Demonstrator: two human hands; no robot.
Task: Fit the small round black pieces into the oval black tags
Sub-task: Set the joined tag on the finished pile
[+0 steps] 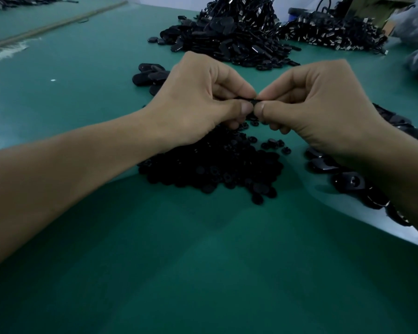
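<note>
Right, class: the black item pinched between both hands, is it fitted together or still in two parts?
Cannot tell. The left hand and right hand pinch the black item; only a thin edge of it shows.

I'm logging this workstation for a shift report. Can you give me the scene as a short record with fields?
left hand: thumb and forefinger pinch the held piece
right hand: pinches the same piece from the other side
held piece: small, black, mostly hidden
round pieces: pile under the hands
oval tags: row under right forearm
table: green surface
</note>
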